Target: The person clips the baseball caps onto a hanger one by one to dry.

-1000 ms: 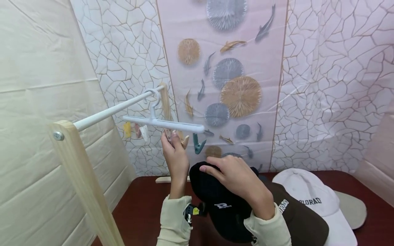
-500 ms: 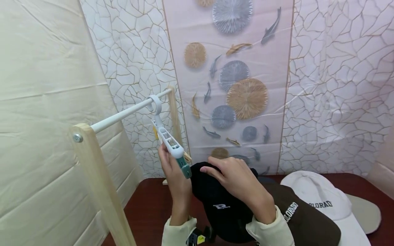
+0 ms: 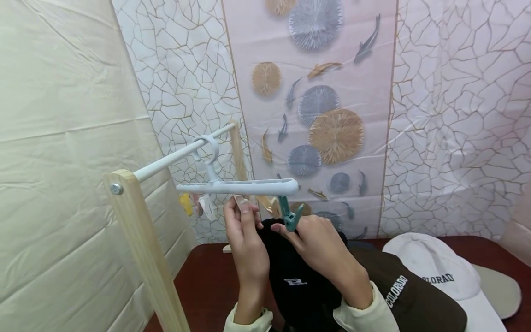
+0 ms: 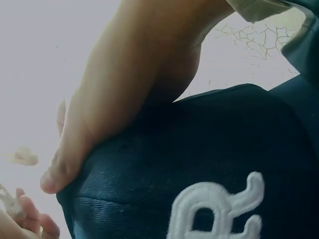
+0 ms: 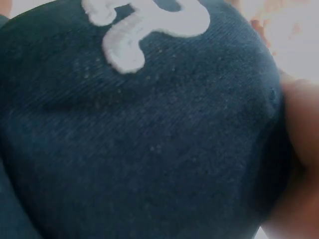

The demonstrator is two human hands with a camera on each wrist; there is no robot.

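Observation:
A pale clip under the white hanger is pinched between the thumb and fingers of my left hand. My right hand grips the crown of a black cap, close beneath the hanger's right end. White embroidery on the cap's front shows in the left wrist view. In the right wrist view the cap's dark cloth fills most of the picture. A green clip hangs in front of my right hand, with a beige clip beside it.
The hanger hooks over a white rail on a wooden stand. Yellow and white clips hang at its left. Brown, white and beige caps lie overlapping on the dark red table.
The hanger swung end-on toward me, then back to broadside, now lower in view. My left hand turned with it and stays at the clips. My right hand keeps its grip on the cap.

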